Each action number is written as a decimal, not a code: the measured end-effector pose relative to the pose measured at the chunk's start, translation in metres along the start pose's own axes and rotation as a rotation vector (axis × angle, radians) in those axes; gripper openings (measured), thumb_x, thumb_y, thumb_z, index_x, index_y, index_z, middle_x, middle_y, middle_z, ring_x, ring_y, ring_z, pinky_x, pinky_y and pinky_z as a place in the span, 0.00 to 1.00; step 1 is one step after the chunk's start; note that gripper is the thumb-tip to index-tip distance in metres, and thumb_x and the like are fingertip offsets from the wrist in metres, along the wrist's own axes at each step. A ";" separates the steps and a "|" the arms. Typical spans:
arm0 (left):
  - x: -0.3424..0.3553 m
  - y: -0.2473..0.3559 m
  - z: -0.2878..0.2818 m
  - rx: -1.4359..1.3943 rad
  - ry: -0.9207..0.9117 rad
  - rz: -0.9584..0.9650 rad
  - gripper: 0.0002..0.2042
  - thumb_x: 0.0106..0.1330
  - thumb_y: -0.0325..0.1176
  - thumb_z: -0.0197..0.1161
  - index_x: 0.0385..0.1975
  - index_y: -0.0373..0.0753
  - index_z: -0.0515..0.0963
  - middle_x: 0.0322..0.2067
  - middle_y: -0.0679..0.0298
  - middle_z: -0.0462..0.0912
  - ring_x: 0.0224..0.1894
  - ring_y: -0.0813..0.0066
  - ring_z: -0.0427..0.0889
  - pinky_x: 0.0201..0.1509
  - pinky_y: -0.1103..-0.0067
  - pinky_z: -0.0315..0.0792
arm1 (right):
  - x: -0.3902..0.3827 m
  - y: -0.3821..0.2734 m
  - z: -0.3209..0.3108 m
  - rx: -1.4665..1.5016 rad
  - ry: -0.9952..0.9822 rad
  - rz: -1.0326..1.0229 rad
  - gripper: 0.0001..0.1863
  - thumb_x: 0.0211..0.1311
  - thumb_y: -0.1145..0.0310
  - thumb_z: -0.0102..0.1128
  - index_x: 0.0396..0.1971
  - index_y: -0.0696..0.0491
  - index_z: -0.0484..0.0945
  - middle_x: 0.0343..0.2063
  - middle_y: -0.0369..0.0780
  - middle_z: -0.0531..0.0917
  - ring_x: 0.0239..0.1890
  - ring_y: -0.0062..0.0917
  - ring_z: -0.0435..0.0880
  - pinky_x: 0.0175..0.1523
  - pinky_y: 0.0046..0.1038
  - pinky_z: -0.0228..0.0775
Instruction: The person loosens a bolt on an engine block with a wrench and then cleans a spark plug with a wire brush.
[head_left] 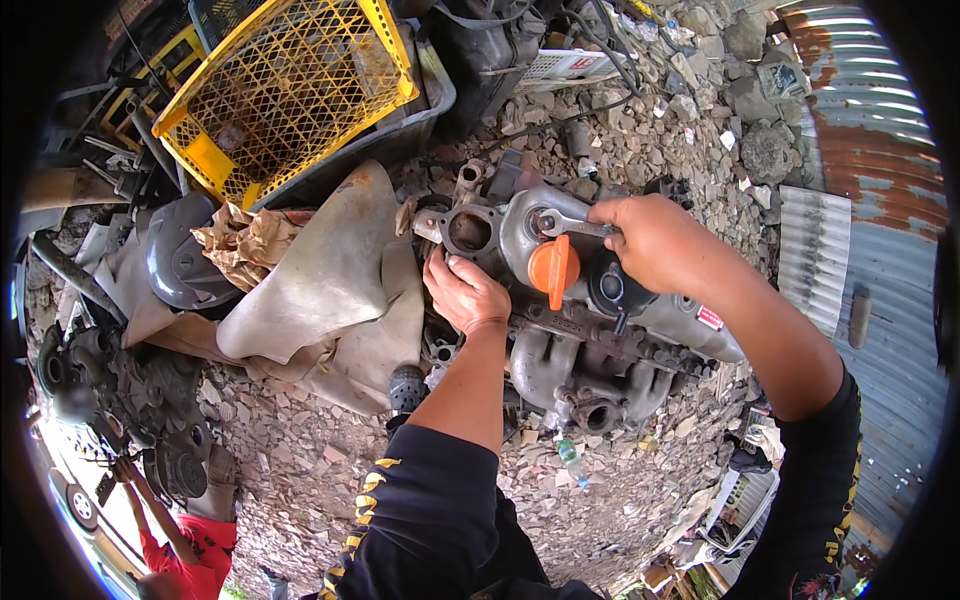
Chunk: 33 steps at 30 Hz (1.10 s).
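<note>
R hand (655,240) grip clamps wrench (570,226) on engine (590,330); L hand (465,293) fingertips hidden, grip unclear.

Right hand (650,240) grips the wrench (565,226) atop the engine (600,330). Filler cap (553,270) sits just below-left of the grip; left hand (465,295) lies further left; crate (285,85) stands well beyond, upper left.
</note>
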<state>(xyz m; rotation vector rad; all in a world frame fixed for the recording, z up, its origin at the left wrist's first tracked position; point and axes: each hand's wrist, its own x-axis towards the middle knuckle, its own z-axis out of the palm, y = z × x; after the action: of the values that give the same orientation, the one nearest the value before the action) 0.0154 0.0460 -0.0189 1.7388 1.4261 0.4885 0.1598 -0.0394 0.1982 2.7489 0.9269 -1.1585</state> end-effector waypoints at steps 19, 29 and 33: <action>0.000 0.000 0.000 0.020 -0.018 0.005 0.22 0.70 0.41 0.40 0.56 0.33 0.69 0.52 0.44 0.71 0.53 0.45 0.71 0.58 0.61 0.65 | 0.059 -0.018 -0.070 -0.354 -0.025 -0.245 0.15 0.56 0.72 0.59 0.42 0.42 0.87 0.35 0.38 0.83 0.55 0.32 0.70 0.65 0.41 0.57; 0.001 -0.006 0.001 0.000 0.001 0.052 0.22 0.70 0.40 0.40 0.55 0.33 0.69 0.52 0.44 0.71 0.52 0.45 0.72 0.57 0.61 0.65 | 0.084 -0.064 -0.075 -0.578 -0.201 -0.332 0.16 0.48 0.76 0.57 0.34 0.42 0.88 0.33 0.34 0.85 0.55 0.30 0.70 0.67 0.54 0.53; -0.001 -0.001 -0.001 -0.024 -0.003 0.038 0.22 0.70 0.40 0.40 0.55 0.32 0.70 0.52 0.44 0.71 0.53 0.45 0.71 0.58 0.61 0.65 | 0.097 -0.078 -0.070 -0.702 -0.223 -0.419 0.13 0.48 0.74 0.57 0.31 0.45 0.88 0.31 0.34 0.86 0.56 0.30 0.72 0.68 0.61 0.50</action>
<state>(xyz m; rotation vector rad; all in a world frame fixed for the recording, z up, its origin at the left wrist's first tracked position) 0.0140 0.0454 -0.0192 1.7501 1.3817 0.5212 0.2174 0.0910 0.2016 1.8882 1.5533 -0.9023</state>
